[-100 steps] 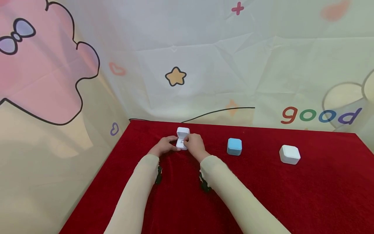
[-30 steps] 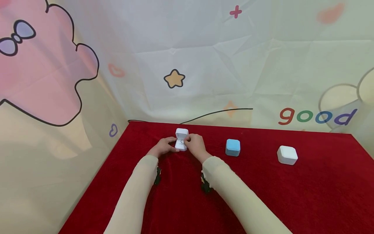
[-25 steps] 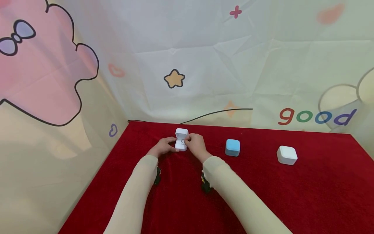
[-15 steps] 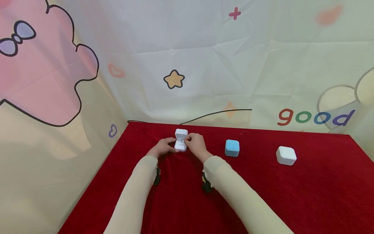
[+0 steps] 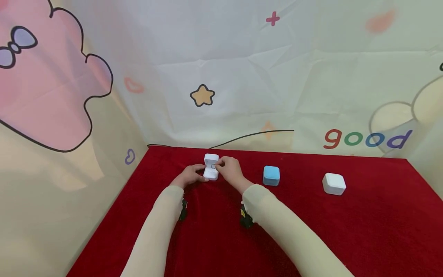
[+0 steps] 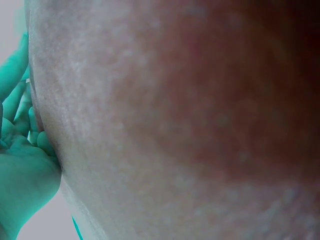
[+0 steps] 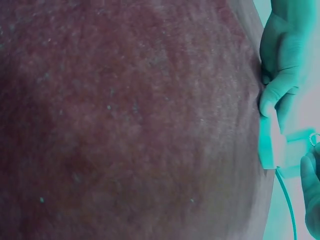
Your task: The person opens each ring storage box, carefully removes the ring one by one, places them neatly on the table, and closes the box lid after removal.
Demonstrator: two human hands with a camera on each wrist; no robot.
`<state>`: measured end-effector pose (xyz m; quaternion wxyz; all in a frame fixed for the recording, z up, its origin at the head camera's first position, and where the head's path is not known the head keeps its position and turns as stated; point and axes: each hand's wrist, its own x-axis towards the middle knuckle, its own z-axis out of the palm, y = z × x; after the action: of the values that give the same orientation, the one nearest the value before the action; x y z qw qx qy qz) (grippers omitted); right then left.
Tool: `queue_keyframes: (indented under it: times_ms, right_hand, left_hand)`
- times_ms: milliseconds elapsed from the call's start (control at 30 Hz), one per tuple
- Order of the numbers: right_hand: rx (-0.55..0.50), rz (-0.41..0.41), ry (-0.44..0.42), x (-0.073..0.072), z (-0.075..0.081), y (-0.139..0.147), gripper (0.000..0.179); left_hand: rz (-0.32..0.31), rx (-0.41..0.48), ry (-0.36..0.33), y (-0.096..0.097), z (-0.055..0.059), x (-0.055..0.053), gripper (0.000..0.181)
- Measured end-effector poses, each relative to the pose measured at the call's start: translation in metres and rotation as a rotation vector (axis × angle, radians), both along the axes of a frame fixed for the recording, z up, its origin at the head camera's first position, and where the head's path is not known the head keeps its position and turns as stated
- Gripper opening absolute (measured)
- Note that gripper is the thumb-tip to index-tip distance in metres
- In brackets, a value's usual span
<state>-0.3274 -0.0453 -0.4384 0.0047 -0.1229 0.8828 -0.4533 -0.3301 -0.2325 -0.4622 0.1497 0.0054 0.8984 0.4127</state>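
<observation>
A small white ring box (image 5: 210, 175) stands on the red cloth with its lid raised at the back. My left hand (image 5: 188, 175) grips it from the left, the thumb at the front corner and fingers along the side. In the right wrist view this left hand (image 7: 282, 65) holds the box (image 7: 268, 142) by its wall. My right hand (image 5: 231, 171) is at the box's right side, thumb and forefinger pinching a thin ring (image 5: 213, 166) just over the box's inside. In the right wrist view the silvery ring (image 7: 313, 140) shows at the fingertips.
To the right stand a closed light blue box (image 5: 271, 176) and, farther right, a closed white box (image 5: 333, 184). The red cloth (image 5: 214, 231) covers the table, and a printed backdrop (image 5: 242, 88) rises behind it. Red cloth fills most of both wrist views.
The ring has come up slightly out of the box's base with my right fingers. My left hand keeps its grip on the box. The head view has shifted a little.
</observation>
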Motion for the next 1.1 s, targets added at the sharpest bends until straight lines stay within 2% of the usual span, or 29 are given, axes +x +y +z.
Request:
queue_keyframes:
  times_ms: [200, 700, 933, 1100]
  right_hand:
    - [-0.016, 0.004, 0.009, 0.003, 0.006, 0.006, 0.014]
    - [-0.056, -0.017, -0.062, 0.015, 0.021, 0.011, 0.016]
    - [-0.06, -0.001, -0.052, 0.019, 0.024, 0.013, 0.014]
    - [-0.069, 0.013, -0.027, 0.022, 0.026, 0.015, 0.014]
  left_hand:
    - [0.014, 0.016, -0.003, 0.001, 0.001, 0.002, 0.065]
    - [0.012, -0.006, -0.009, -0.001, -0.001, 0.0, 0.067]
    - [0.018, 0.005, -0.02, -0.002, -0.005, -0.003, 0.066]
    - [0.015, -0.003, -0.021, -0.001, -0.003, -0.002, 0.066]
